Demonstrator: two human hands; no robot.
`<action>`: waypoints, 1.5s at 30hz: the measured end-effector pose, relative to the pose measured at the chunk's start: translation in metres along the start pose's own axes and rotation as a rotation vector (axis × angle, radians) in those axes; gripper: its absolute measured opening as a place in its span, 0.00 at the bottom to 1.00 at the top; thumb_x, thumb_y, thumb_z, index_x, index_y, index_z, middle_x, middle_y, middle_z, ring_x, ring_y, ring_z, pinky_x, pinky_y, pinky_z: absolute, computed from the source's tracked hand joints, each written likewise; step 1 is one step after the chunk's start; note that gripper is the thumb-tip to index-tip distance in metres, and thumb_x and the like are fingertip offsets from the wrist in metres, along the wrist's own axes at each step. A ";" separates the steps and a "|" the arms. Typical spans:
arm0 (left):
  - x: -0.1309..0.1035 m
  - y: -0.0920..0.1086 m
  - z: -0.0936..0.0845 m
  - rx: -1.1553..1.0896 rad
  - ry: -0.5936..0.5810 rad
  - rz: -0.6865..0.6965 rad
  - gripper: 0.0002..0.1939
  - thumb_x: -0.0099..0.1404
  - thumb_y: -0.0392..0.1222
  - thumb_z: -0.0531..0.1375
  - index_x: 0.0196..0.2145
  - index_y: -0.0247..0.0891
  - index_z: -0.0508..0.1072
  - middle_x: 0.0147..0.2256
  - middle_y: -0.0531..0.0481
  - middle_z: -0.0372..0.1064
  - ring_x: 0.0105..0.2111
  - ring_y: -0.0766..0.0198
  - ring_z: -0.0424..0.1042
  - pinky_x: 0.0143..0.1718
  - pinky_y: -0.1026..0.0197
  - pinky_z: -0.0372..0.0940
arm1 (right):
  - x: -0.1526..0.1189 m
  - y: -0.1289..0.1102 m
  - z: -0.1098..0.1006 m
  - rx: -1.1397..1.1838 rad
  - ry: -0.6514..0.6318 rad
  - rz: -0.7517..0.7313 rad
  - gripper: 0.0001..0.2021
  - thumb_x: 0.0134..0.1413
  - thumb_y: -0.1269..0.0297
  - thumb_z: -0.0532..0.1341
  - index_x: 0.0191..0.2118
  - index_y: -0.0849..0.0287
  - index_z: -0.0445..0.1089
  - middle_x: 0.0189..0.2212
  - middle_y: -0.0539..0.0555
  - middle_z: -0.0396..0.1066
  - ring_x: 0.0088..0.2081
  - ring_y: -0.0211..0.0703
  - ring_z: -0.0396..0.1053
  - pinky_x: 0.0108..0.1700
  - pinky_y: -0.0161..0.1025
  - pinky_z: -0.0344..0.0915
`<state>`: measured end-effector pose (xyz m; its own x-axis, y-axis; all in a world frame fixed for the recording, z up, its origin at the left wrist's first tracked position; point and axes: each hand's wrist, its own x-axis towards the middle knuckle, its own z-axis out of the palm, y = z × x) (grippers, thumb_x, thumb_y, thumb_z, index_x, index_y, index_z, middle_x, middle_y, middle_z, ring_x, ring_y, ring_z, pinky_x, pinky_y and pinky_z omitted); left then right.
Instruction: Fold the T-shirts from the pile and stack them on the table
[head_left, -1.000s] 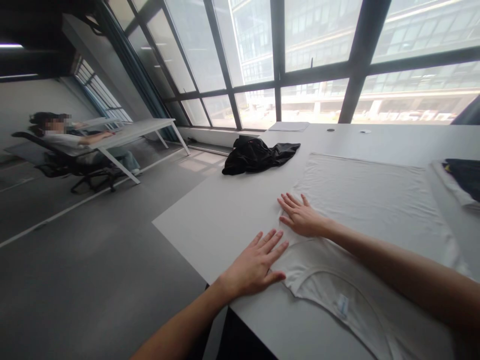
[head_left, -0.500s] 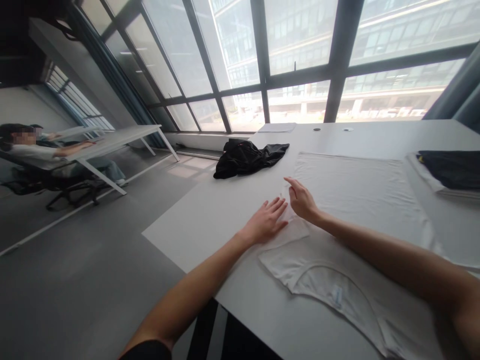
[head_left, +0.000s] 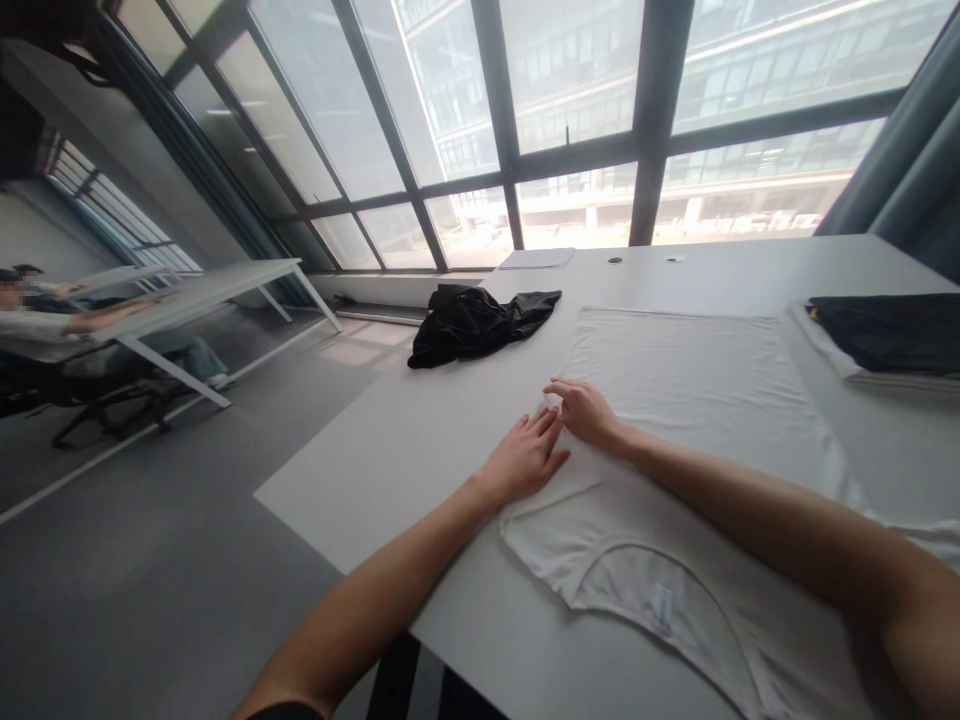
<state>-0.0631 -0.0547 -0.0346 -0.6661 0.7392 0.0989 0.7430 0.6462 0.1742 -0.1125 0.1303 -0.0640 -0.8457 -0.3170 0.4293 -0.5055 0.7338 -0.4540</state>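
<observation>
A white T-shirt [head_left: 690, 370] lies spread on the white table [head_left: 360, 440], its neckline and collar label toward me at the lower right. My left hand [head_left: 525, 455] rests flat, fingers stretched, on the shirt's left edge around the sleeve. Just beyond it, my right hand [head_left: 589, 412] touches the same edge with its fingers extended and slightly bent. The two hands nearly meet at the fingertips. What lies under the palms is hidden, and I see no cloth pinched between the fingers.
A crumpled black garment [head_left: 480, 325] lies at the table's left edge. Folded dark and light clothes [head_left: 889, 335] are stacked at the right. A flat white sheet [head_left: 536, 258] lies near the window. A seated person [head_left: 37, 330] is at another desk [head_left: 202, 290] far left.
My right hand has come slightly nearer, lowering its fingers to the shirt's edge beside the left hand. The left hand stays flat. The camera view has turned slightly right.
</observation>
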 end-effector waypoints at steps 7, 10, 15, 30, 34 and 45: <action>-0.006 0.000 0.001 -0.015 0.008 -0.039 0.36 0.74 0.55 0.53 0.72 0.35 0.51 0.71 0.36 0.46 0.72 0.49 0.45 0.70 0.42 0.44 | -0.001 -0.001 -0.007 -0.122 -0.106 -0.058 0.15 0.66 0.72 0.51 0.48 0.59 0.73 0.58 0.62 0.71 0.64 0.50 0.62 0.64 0.52 0.56; -0.002 0.000 -0.004 -0.008 0.057 -0.053 0.35 0.74 0.56 0.53 0.71 0.36 0.54 0.71 0.37 0.49 0.71 0.50 0.49 0.70 0.44 0.43 | -0.002 -0.001 -0.008 -0.155 -0.098 -0.016 0.16 0.68 0.70 0.49 0.53 0.60 0.71 0.63 0.63 0.66 0.66 0.52 0.58 0.65 0.57 0.53; 0.001 -0.001 0.001 0.002 -0.024 -0.102 0.38 0.75 0.59 0.49 0.71 0.31 0.51 0.71 0.33 0.45 0.72 0.47 0.45 0.70 0.41 0.44 | -0.001 -0.002 -0.010 -0.175 -0.166 -0.031 0.17 0.70 0.68 0.47 0.53 0.62 0.71 0.61 0.65 0.67 0.65 0.53 0.60 0.65 0.57 0.54; 0.007 0.001 0.002 -0.044 0.111 -0.145 0.29 0.77 0.48 0.45 0.69 0.30 0.58 0.69 0.37 0.54 0.70 0.51 0.52 0.70 0.42 0.45 | 0.003 -0.004 -0.007 -0.063 0.010 0.158 0.21 0.74 0.63 0.43 0.55 0.59 0.72 0.62 0.61 0.68 0.64 0.45 0.62 0.65 0.44 0.55; 0.004 0.007 0.000 -0.061 0.296 -0.165 0.25 0.77 0.40 0.43 0.66 0.31 0.63 0.65 0.39 0.62 0.67 0.58 0.58 0.70 0.49 0.47 | 0.003 0.001 -0.005 -0.097 -0.002 0.213 0.18 0.71 0.67 0.48 0.50 0.61 0.75 0.59 0.62 0.70 0.63 0.46 0.64 0.65 0.41 0.54; -0.004 0.019 0.013 -0.018 0.144 -0.160 0.30 0.77 0.48 0.47 0.68 0.26 0.58 0.68 0.31 0.53 0.70 0.49 0.51 0.70 0.44 0.47 | -0.001 0.004 -0.002 -0.226 -0.075 0.097 0.14 0.66 0.72 0.52 0.48 0.62 0.74 0.55 0.64 0.72 0.62 0.50 0.62 0.64 0.43 0.53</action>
<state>-0.0450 -0.0429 -0.0447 -0.7787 0.5921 0.2074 0.6268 0.7485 0.2166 -0.1129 0.1350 -0.0644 -0.9028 -0.2763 0.3295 -0.3778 0.8757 -0.3008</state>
